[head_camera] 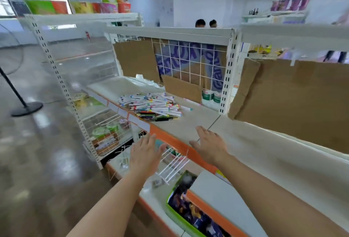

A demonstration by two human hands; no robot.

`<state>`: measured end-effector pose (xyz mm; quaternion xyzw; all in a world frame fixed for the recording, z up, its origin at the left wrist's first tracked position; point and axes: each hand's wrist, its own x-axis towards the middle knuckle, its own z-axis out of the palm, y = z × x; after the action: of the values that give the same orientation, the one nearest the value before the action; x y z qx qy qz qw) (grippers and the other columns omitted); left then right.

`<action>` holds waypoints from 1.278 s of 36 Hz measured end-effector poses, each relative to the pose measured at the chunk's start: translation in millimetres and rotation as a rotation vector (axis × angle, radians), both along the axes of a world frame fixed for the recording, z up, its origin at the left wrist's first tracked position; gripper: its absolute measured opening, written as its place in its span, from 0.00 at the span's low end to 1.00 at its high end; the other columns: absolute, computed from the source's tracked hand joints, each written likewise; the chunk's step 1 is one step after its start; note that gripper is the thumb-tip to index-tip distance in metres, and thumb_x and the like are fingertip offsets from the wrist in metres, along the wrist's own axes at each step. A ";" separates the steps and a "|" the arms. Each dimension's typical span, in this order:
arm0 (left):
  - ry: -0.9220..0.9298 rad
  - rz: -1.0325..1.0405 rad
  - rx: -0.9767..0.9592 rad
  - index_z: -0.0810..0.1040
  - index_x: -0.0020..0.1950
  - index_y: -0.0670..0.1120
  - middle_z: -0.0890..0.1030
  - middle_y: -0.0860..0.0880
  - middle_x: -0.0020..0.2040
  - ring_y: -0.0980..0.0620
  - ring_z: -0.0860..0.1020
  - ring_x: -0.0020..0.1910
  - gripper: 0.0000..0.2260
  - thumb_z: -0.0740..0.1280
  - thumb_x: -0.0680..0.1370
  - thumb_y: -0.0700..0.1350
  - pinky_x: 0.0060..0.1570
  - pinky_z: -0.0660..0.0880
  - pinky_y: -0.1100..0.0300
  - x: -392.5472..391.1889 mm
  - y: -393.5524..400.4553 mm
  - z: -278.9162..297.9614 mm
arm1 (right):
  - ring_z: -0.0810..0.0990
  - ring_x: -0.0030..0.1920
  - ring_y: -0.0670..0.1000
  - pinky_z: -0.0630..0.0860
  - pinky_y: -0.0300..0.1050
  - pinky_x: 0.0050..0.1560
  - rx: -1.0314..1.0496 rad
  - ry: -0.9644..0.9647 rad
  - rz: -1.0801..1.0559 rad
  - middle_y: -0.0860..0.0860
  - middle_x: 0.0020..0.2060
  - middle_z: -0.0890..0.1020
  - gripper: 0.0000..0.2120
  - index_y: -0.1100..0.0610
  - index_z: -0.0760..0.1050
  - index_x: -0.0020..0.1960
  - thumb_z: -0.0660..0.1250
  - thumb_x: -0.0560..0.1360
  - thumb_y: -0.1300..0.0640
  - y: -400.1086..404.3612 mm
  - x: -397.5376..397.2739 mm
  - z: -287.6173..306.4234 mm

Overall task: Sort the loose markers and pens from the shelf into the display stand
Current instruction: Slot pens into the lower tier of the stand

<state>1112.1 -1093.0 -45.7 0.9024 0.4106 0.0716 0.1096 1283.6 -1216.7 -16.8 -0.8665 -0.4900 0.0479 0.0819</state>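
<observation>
Shelf: markers beyond hands (both empty).

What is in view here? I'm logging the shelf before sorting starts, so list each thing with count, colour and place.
markers and pens: one loose pile, mostly white with coloured caps, on the shelf
cardboard: several brown sheets, behind the shelf
cans: two, white and green, behind the wire grid
noodle cups: several, green and red, top shelf at left
green box: one, lower shelf
left hand: open, empty
right hand: open, empty, over the shelf edge
</observation>
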 end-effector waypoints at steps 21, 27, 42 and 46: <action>0.034 0.083 -0.073 0.52 0.78 0.50 0.52 0.49 0.78 0.50 0.50 0.77 0.28 0.46 0.81 0.61 0.75 0.47 0.47 17.5 133.3 -16.7 | 0.67 0.67 0.54 0.65 0.49 0.62 -0.056 -0.050 0.056 0.52 0.66 0.72 0.18 0.53 0.66 0.68 0.55 0.81 0.48 174.8 35.5 -23.4; 0.064 0.079 -0.097 0.51 0.78 0.51 0.50 0.50 0.79 0.50 0.48 0.77 0.28 0.46 0.81 0.62 0.74 0.46 0.48 44.1 159.5 -17.4 | 0.68 0.66 0.54 0.65 0.47 0.61 -0.097 -0.070 0.130 0.52 0.63 0.74 0.15 0.54 0.70 0.65 0.57 0.81 0.50 210.8 57.3 -32.1; 0.065 -0.017 -0.093 0.52 0.78 0.49 0.52 0.49 0.78 0.50 0.51 0.77 0.27 0.47 0.82 0.60 0.74 0.49 0.50 77.7 199.5 -29.3 | 0.70 0.62 0.56 0.68 0.47 0.54 -0.130 -0.148 0.212 0.53 0.58 0.73 0.11 0.56 0.73 0.60 0.62 0.79 0.57 245.4 69.5 -52.9; 0.029 -0.052 -0.066 0.54 0.77 0.49 0.57 0.49 0.77 0.49 0.54 0.76 0.25 0.49 0.82 0.58 0.73 0.53 0.51 84.5 207.6 -27.2 | 0.73 0.58 0.56 0.66 0.46 0.46 -0.137 -0.131 0.192 0.54 0.56 0.74 0.11 0.55 0.71 0.59 0.62 0.76 0.61 247.8 67.1 -52.8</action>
<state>1196.6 -885.4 -72.9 0.9095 0.3907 0.0420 0.1353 1350.7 -968.9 -69.6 -0.8206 -0.5705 0.0322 -0.0149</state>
